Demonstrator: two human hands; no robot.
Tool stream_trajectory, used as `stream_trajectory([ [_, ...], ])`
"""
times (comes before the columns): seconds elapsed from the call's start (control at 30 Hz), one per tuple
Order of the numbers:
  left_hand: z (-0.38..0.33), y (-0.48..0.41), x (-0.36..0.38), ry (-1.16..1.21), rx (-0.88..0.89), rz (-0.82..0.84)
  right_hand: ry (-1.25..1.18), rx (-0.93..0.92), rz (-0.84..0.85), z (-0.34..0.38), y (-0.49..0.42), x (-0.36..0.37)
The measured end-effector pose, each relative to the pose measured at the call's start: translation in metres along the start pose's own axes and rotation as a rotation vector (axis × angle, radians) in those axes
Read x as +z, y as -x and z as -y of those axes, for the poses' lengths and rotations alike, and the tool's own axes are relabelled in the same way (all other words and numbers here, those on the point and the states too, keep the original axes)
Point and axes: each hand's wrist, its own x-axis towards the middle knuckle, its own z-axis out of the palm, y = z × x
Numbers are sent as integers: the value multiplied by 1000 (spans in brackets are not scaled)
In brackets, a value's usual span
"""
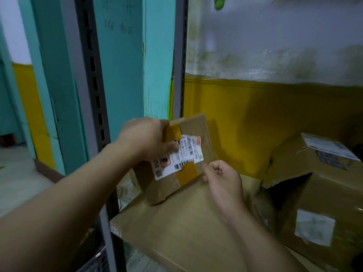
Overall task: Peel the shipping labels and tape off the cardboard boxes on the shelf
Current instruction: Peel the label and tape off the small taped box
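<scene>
A small cardboard box (pixel 198 126) stands tilted on a large flat carton (pixel 176 228) on the shelf. A white shipping label (pixel 182 156) with barcodes covers its front, crossed by a strip of yellow-brown tape (pixel 187 173) that also shows at the top left corner. My left hand (pixel 146 139) grips the box at its upper left, with the thumb lying on the label. My right hand (pixel 221 176) sits by the box's lower right corner, fingers curled; whether it pinches anything cannot be told.
Two more cardboard boxes stand at the right: an upper one (pixel 306 160) with a label on top and a lower one (pixel 330 213) with a white label patch (pixel 314 226). A grey slotted shelf post (pixel 92 75) rises at the left. Behind is a yellow and white wall (pixel 275 107).
</scene>
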Motion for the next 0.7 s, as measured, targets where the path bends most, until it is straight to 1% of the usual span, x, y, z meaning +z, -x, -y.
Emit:
stream_trajectory([
  [0.07, -8, 6, 3, -71, 46, -44, 50, -17, 18, 0, 1, 7],
  [0.13, -15, 8, 9, -145, 65, -107, 117, 13, 48, -1, 5, 17],
  [0.17, -17, 9, 12, -168, 77, -132, 175, 21, 42, -2, 7, 19],
  [0.23, -21, 11, 15, -189, 97, -167, 256, 35, -22, -4, 7, 19],
  [0.3, -24, 11, 16, -208, 107, -182, 269, 63, -55, -3, 6, 15],
  [0.47, -30, 12, 17, -253, 87, -198, 321, 74, 37, -8, 1, 16],
  [0.7, -38, 12, 19, -294, 96, -199, 248, 174, 93, -8, -1, 15],
])
